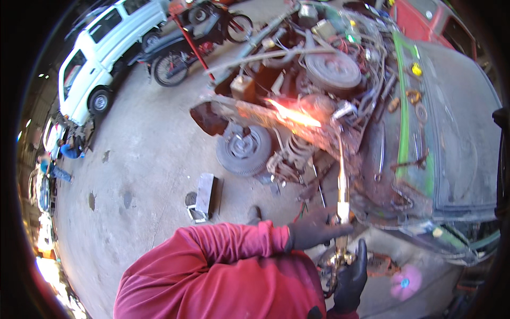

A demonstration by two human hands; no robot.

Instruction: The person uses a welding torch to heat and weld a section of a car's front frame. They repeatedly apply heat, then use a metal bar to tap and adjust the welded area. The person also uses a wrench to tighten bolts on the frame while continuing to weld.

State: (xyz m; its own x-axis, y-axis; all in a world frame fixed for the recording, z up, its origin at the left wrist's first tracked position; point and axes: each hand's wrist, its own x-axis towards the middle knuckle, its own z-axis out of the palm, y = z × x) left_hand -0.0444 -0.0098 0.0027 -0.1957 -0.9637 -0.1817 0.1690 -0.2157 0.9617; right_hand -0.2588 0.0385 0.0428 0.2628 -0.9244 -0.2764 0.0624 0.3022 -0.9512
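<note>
A brass-coloured gas torch (343,183) stretches up from my gloved hands, its nozzle close to a rusty metal panel of a stripped car front. A bright orange-white flame (294,112) burns along that panel (249,113). My left hand (316,229), in a dark glove, is closed around the middle of the torch, the fingers reaching across it from the left. Lower down, my gloved right hand (351,279) grips the handle by the valves, thumb pointing up. The palm sides of both hands are hidden.
A tyre (243,150) and a coil spring (297,151) lie below the panel. Another wheel (333,70) rests in the engine bay. A wrench (381,154) sits beside the windshield. A metal box (206,194) stands on the floor; motorcycles, a white van (101,50) and people are farther off.
</note>
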